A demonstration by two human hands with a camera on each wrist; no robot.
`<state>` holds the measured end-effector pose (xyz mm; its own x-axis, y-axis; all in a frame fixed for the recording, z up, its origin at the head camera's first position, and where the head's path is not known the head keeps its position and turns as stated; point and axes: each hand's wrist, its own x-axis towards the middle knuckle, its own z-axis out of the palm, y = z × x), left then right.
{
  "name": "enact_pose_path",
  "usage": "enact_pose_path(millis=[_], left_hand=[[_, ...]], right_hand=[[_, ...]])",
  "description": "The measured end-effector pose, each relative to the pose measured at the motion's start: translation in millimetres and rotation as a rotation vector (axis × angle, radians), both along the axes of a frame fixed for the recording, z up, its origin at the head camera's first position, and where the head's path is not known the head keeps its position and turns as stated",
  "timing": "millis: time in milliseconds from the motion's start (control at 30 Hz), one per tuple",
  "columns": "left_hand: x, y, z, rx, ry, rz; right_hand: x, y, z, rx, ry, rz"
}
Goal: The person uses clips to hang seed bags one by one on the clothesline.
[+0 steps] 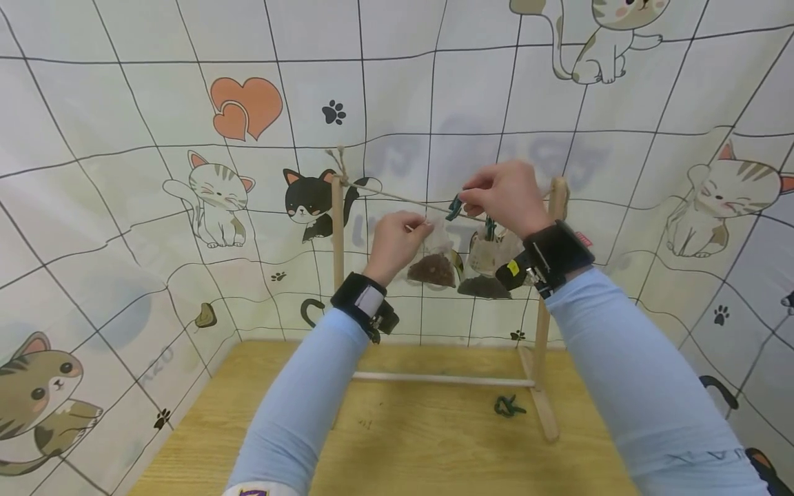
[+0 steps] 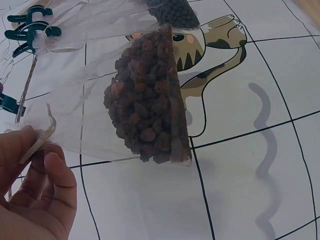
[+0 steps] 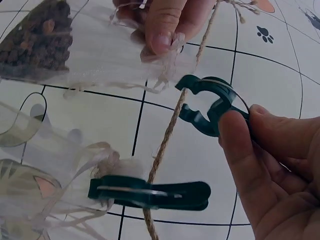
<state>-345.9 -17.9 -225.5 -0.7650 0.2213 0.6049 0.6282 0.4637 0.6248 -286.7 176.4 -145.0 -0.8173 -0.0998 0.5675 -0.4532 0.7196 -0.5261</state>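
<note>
Clear bag of brown pellets [image 2: 150, 100] hanging just under twine line [image 3: 170, 130], top pinched by left hand [image 1: 397, 241]. Green clip [image 3: 210, 107] squeezed open in right hand [image 1: 505, 196], jaws at the twine. Second green clip [image 3: 150, 194] already clamping neighbouring bag [image 1: 486, 265] on wooden rack [image 1: 338, 227].

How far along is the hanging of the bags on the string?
Done: one bag hangs from the string by a clip. In hand: the left hand holds a second bag up to the string while the right hand squeezes an open clip beside it. Left: closing it; a spare clip lies on the table.
</note>
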Motion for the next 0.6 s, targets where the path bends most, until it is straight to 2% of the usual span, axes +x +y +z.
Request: enact_pose_path(millis=[200,400,600], left_hand=[[-4.0,2.4,0.1,0.059,-0.053,-0.006],[-5.6,3.6,0.7,0.092,-0.099,-0.045],[-6.6,3.7,-0.5,0.104,-0.115,-0.079]], right_hand=[[-10.9,-9,2.5,-0.015,-0.119,0.024],[-17.3,-15,2.0,0.003,-0.17,0.011],[-19.4,-17,1.9,0.031,-0.248,0.015]])
